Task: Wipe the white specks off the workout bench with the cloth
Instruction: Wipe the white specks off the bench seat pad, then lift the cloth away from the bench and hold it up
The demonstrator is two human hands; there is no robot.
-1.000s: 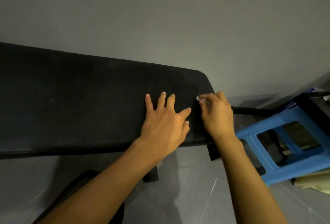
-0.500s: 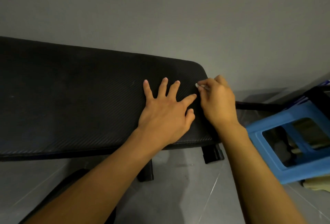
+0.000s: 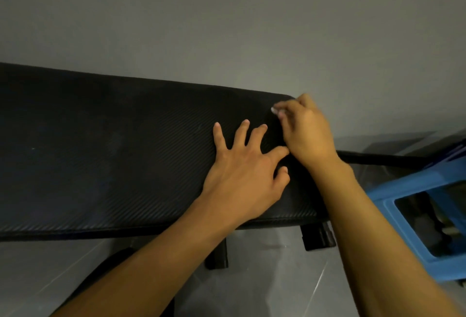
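Observation:
The black padded workout bench [image 3: 113, 155] runs across the view from the left edge to its rounded right end. My left hand [image 3: 242, 172] lies flat on the pad near that end, fingers spread, holding nothing. My right hand [image 3: 306, 130] rests at the bench's far right corner with its fingers curled and pinched together. Something small and pale shows at the fingertips; I cannot tell whether it is a nail or a speck. One faint white speck [image 3: 32, 148] sits on the pad at the far left. No cloth is visible.
A blue plastic stool [image 3: 403, 188] stands close to the right of the bench. A black bar [image 3: 385, 160] runs from the bench end behind the stool. Bench feet [image 3: 317, 237] rest on a grey tiled floor, and a grey wall stands behind.
My right hand has slid along the pad from beside my left thumb toward the bench's far right corner. My left hand stays flat in the same spot.

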